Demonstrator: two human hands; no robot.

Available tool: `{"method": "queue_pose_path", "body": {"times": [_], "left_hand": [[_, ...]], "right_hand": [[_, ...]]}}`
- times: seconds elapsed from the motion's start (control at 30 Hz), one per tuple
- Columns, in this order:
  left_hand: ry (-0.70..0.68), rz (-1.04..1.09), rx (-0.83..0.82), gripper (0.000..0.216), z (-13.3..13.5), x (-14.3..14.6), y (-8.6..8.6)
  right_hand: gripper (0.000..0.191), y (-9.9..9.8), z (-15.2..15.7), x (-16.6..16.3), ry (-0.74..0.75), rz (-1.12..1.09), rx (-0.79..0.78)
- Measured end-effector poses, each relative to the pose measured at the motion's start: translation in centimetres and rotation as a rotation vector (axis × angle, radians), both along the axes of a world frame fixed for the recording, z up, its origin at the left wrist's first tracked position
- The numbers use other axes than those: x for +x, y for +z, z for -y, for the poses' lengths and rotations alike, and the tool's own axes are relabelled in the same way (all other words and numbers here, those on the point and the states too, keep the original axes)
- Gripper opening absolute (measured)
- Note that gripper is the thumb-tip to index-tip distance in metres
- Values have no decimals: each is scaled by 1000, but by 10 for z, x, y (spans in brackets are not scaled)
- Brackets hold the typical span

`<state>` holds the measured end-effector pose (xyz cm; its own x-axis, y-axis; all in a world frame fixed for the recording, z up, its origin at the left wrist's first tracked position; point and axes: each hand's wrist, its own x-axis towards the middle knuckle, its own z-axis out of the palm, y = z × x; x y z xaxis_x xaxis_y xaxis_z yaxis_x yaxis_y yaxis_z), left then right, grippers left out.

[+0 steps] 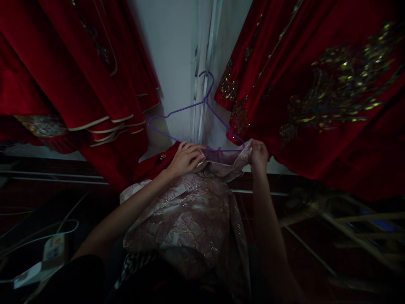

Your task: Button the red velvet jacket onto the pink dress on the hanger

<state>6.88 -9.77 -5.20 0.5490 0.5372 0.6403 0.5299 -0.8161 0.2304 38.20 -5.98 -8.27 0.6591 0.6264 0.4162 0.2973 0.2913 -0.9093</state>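
Note:
A pale pinkish brocade garment (193,211) with shiny threads hangs down in front of me, its upper opening spread. My left hand (187,158) grips the left part of this opening, fingers bent over the edge. At the opening's right corner, my right hand (259,154) pinches the cloth. A purple wire clothes hanger (206,99) stands hook up, with its lower bar partly inside the opening. The hanger's right end lies beside my right hand, while its left end sticks out beyond the cloth.
Red garments with gold sequins hang at left (120,101) and right (316,139). Behind the hanger is a pale wall (177,50) with a vertical metal strip. A white power strip (53,253) with cables lies lower left; a wooden frame (329,219) stands lower right.

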Motion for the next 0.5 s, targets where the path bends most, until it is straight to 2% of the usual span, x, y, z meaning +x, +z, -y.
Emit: {"method": "queue_pose_path", "body": {"times": [0.13,0.33,0.5], "left_hand": [[-12,21,-24,30,-3,0,-2],[-64,118,-138,32,-11,14,0],[-110,189,-212,34,-28,20,12]], "right_hand": [[35,18,3,-13,47,165,34],[26,58,-2,-44,161,503,48],[23,72,-6,-62,109,603,28]]}}
